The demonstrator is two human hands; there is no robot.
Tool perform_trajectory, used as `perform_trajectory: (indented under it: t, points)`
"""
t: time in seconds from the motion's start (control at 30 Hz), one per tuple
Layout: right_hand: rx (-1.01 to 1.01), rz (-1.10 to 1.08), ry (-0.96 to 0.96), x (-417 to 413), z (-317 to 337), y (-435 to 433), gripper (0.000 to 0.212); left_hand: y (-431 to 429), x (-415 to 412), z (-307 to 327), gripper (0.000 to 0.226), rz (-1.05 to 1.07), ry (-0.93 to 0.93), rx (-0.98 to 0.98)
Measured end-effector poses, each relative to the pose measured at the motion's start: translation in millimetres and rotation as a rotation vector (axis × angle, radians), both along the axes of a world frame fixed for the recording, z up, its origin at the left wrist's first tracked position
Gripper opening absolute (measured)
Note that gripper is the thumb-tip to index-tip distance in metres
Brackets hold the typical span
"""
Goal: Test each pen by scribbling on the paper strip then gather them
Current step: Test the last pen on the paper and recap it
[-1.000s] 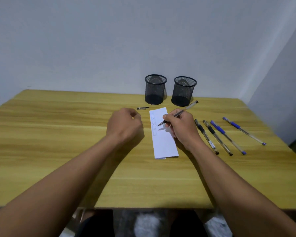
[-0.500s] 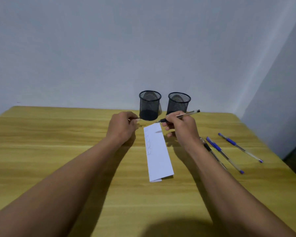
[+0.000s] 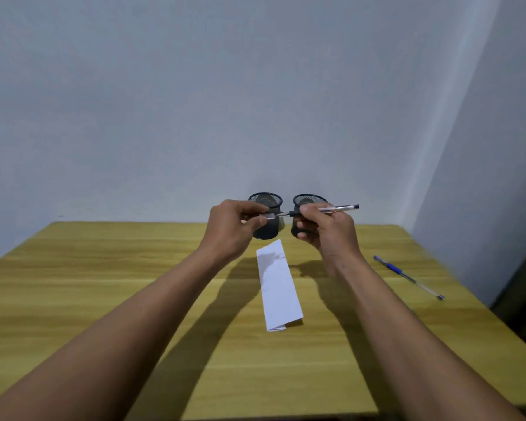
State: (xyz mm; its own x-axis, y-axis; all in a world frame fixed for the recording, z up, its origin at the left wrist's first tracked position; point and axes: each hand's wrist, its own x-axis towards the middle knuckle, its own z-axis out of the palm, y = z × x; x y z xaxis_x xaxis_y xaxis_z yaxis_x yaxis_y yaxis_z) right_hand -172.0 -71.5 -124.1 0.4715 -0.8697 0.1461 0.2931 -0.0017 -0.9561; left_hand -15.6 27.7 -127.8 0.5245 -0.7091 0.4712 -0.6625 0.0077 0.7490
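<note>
Both hands raised above tabletop. Right hand grips black pen, tip pointing left at cap pinched in left hand. Paper strip flat below; blue pen lies right; two mesh cups behind.

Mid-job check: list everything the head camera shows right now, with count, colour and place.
mesh cups: 2, black, side by side at the far table edge, behind the hands
paper strip: 1, white, folded, flat on the table between the forearms
held pen: 1, clear barrel with black grip, raised, tip towards the left hand
pen cap: 1, pale, blurred, just off the pen's tip
blue pen: 1, blue and clear, lying on the table at the right
table: 1, yellow wood
wall: pale grey, behind the table
left hand: 1, pinches the pen cap
right hand: 1, grips the held pen
</note>
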Motion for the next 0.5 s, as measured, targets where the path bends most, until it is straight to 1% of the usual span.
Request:
perform_trajectory:
  t: [0.2,0.33,0.43,0.5]
  points:
    - [-0.018,0.072,0.011,-13.9,13.6,7.7,0.017,1.3,-16.3,12.5,0.019,-0.100,0.072,-0.012]
    - [0.024,0.094,-0.034,-18.2,20.5,10.7,0.010,0.6,-22.8,13.9,0.013,-0.182,0.202,-0.056]
    - [0.052,0.116,-0.030,-20.7,21.2,11.9,0.008,3.9,-30.0,14.2,0.013,-0.198,0.233,-0.088]
    - [0.071,0.145,0.007,-26.5,20.9,12.9,0.006,5.1,-31.6,15.4,0.014,-0.206,0.237,-0.071]
